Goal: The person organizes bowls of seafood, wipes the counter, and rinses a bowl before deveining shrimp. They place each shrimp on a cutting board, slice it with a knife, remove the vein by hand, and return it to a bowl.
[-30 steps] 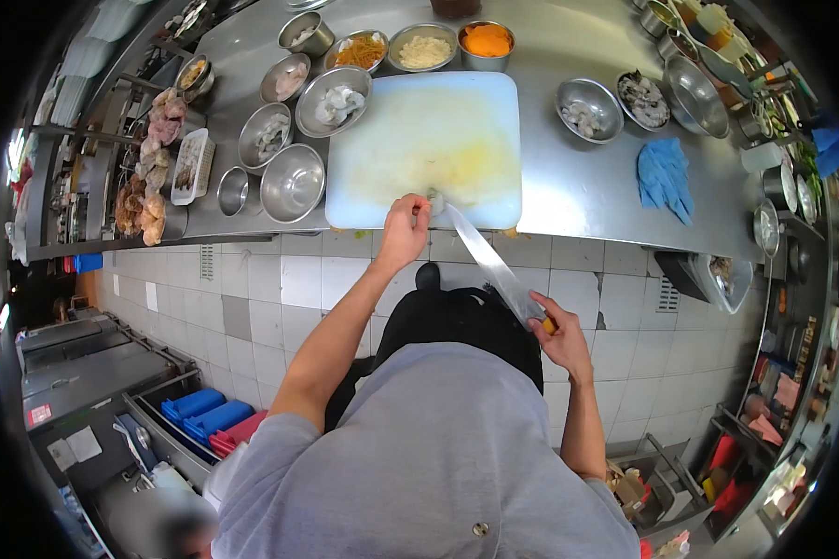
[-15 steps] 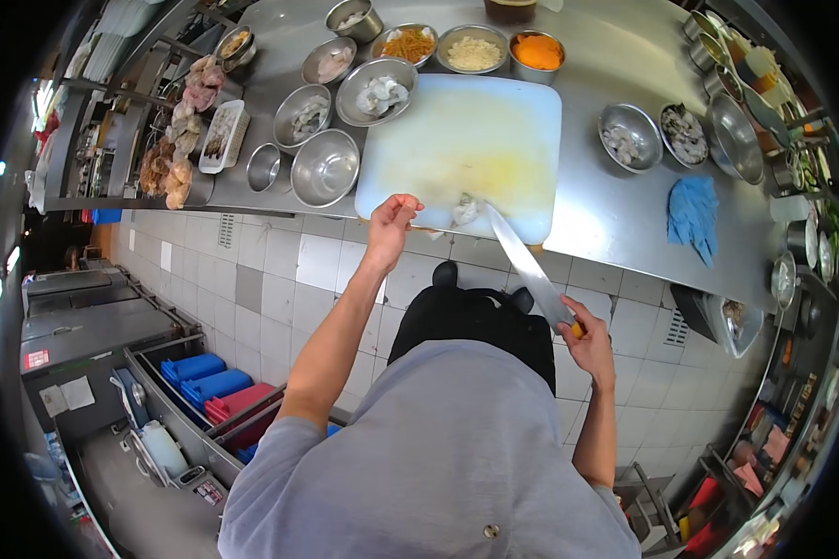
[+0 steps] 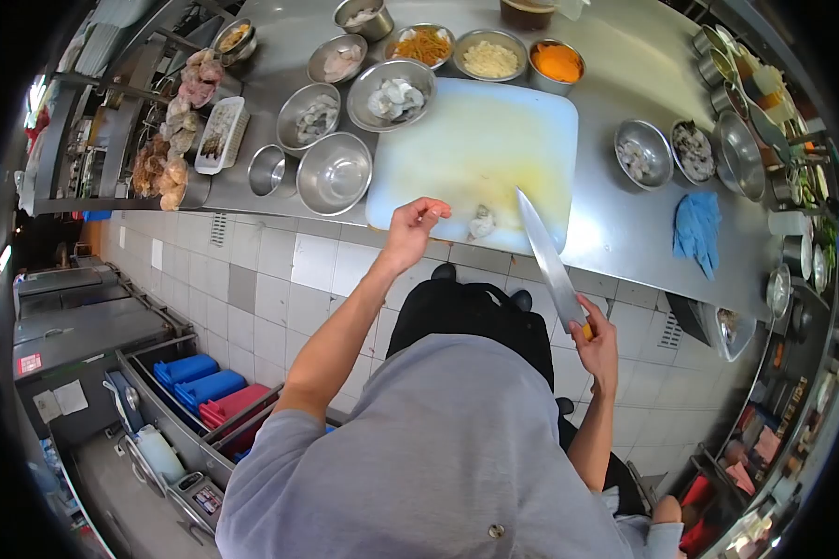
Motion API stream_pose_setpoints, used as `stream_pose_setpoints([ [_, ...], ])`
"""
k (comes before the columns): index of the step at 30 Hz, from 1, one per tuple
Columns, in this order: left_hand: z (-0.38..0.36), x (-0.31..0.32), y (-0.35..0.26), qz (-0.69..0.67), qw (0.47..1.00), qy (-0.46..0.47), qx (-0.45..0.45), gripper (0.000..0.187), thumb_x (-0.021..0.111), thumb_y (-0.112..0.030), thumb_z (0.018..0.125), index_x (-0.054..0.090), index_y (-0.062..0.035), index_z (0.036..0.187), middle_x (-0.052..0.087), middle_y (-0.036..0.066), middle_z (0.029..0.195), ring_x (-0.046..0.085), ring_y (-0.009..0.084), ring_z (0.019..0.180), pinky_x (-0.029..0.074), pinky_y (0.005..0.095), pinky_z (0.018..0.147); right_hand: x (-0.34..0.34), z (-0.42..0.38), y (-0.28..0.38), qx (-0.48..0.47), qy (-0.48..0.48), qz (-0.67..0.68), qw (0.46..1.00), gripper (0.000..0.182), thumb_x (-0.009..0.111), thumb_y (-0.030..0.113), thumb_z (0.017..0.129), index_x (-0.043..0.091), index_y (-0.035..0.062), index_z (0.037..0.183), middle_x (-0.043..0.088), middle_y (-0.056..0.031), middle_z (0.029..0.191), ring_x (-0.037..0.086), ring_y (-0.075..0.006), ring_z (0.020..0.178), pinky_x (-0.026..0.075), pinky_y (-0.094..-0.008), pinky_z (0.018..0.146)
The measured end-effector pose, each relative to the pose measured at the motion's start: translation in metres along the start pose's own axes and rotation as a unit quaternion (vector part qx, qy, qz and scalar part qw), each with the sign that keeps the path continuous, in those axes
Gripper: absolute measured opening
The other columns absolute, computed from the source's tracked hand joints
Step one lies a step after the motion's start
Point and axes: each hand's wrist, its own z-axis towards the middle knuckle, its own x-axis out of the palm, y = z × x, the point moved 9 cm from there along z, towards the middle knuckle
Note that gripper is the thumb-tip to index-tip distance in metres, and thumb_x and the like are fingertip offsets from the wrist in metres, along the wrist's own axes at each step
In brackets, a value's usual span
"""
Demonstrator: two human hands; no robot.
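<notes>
My right hand [image 3: 598,347] grips the yellow handle of a large kitchen knife [image 3: 550,263]. Its blade points away from me, with the tip over the white cutting board [image 3: 475,130]. A small grey peeled shrimp [image 3: 482,222] lies near the board's front edge, left of the blade and apart from it. Just left of the shrimp, my left hand [image 3: 414,233] hovers at the board's front edge with fingers curled together. Anything between those fingertips is too small to make out. Behind the board's left corner, a steel bowl [image 3: 354,101] holds several shrimp [image 3: 396,99].
An empty steel bowl [image 3: 334,174] sits left of the board. Bowls of orange paste [image 3: 557,63] and chopped garlic-like bits [image 3: 490,60] line the back. Shrimp bowls [image 3: 643,155] and a blue cloth or glove [image 3: 696,233] are on the right. Another person's arm [image 3: 667,522] shows at lower right.
The knife has moved right, away from the shrimp. My left hand has shifted slightly right relative to the board. The view has shifted, and another person has appeared at lower right.
</notes>
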Motion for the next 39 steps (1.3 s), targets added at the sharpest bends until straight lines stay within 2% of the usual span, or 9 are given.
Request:
stream_pose_setpoints([
  [4, 0.029, -0.111, -0.005, 0.191, 0.967, -0.146, 0.084, 0.014, 0.063, -0.01, 0.098, 0.072, -0.003, 0.105, 0.073, 0.008, 0.098, 0.066, 0.0207, 0.089, 0.051, 0.0335, 0.084, 0.007, -0.002, -0.005, -0.003, -0.004, 0.001, 1.0, 0.053, 0.07, 0.0, 0.091, 0.061, 0.0108, 0.142, 0.047, 0.0021, 0.068, 0.043, -0.0059, 0.061, 0.036, -0.0233, 0.057],
  [7, 0.048, -0.187, -0.014, 0.468, 0.838, -0.235, 0.152, 0.018, 0.069, -0.009, 0.086, 0.075, -0.0068, 0.103, 0.073, 0.013, 0.097, 0.067, 0.0322, 0.097, 0.052, 0.0428, 0.086, 0.01, -0.003, -0.003, 0.014, -0.001, -0.002, 1.0, 0.053, 0.07, -0.001, 0.091, 0.061, 0.0096, 0.141, 0.049, 0.002, 0.069, 0.046, -0.0058, 0.061, 0.038, -0.0229, 0.057],
  [10, 0.052, -0.189, 0.01, 0.642, 0.743, -0.103, 0.159, 0.018, 0.072, -0.013, 0.083, 0.075, -0.0093, 0.1, 0.071, 0.012, 0.099, 0.064, 0.0337, 0.101, 0.05, 0.0489, 0.087, 0.013, -0.001, -0.005, 0.003, 0.0, -0.003, 1.0, 0.052, 0.069, -0.002, 0.091, 0.061, 0.0088, 0.142, 0.049, 0.0021, 0.07, 0.046, -0.0059, 0.062, 0.038, -0.0228, 0.057],
  [13, 0.077, -0.204, 0.03, 0.654, 0.756, -0.005, -0.039, 0.018, 0.074, -0.015, 0.078, 0.075, -0.0109, 0.095, 0.07, 0.008, 0.108, 0.06, 0.0319, 0.112, 0.049, 0.0503, 0.087, 0.01, -0.004, 0.0, -0.017, -0.02, -0.005, 1.0, 0.052, 0.071, 0.0, 0.089, 0.063, 0.0122, 0.139, 0.052, -0.0015, 0.067, 0.043, -0.008, 0.06, 0.038, -0.0248, 0.056],
  [16, 0.068, -0.192, -0.011, 0.683, 0.724, -0.067, 0.074, 0.014, 0.073, -0.014, 0.077, 0.074, -0.0118, 0.09, 0.07, 0.006, 0.108, 0.06, 0.032, 0.115, 0.049, 0.0509, 0.086, 0.009, -0.008, -0.002, -0.008, -0.041, 0.006, 0.999, 0.052, 0.07, 0.0, 0.089, 0.063, 0.0119, 0.139, 0.053, -0.0022, 0.067, 0.042, -0.0081, 0.061, 0.038, -0.0247, 0.056],
  [20, 0.062, -0.17, -0.036, 0.629, 0.752, -0.116, 0.159, 0.008, 0.07, -0.01, 0.079, 0.072, -0.0098, 0.087, 0.071, 0.008, 0.088, 0.067, 0.0339, 0.096, 0.051, 0.0492, 0.081, 0.009, -0.015, 0.001, 0.008, -0.045, -0.009, 0.999, 0.052, 0.07, -0.001, 0.089, 0.062, 0.0115, 0.14, 0.054, -0.0027, 0.067, 0.042, -0.0079, 0.062, 0.038, -0.0249, 0.057],
  [25, 0.044, -0.054, -0.038, 0.282, 0.955, -0.007, 0.087, 0.018, 0.074, -0.021, 0.086, 0.068, -0.0036, 0.085, 0.07, 0.014, 0.081, 0.068, 0.0321, 0.077, 0.054, 0.0438, 0.072, 0.017, -0.015, -0.007, 0.019, -0.057, -0.001, 0.998, 0.051, 0.069, -0.001, 0.09, 0.062, 0.0104, 0.139, 0.052, -0.0022, 0.067, 0.041, -0.0078, 0.062, 0.038, -0.0245, 0.057],
  [32, 0.026, 0.073, -0.007, 0.304, 0.936, 0.048, 0.171, 0.033, 0.078, -0.016, 0.083, 0.062, -0.0055, 0.11, 0.068, 0.013, 0.083, 0.068, 0.0344, 0.083, 0.054, 0.0428, 0.076, 0.02, -0.016, 0.004, 0.03, -0.057, -0.014, 0.998, 0.05, 0.068, 0.001, 0.092, 0.061, 0.0091, 0.141, 0.048, 0.0013, 0.067, 0.041, -0.0076, 0.061, 0.037, -0.0245, 0.057],
  [39, 0.073, -0.02, -0.067, 0.09, 0.986, 0.009, 0.142, 0.023, 0.075, -0.006, 0.087, 0.063, -0.0042, 0.107, 0.061, 0.002, 0.077, 0.059, 0.0113, 0.072, 0.05, 0.0292, 0.066, 0.031, -0.019, 0.013, 0.032, -0.067, -0.027, 0.997, 0.052, 0.068, 0.003, 0.094, 0.058, 0.0091, 0.144, 0.052, 0.0009, 0.071, 0.047, -0.0075, 0.061, 0.04, -0.0246, 0.055],
])
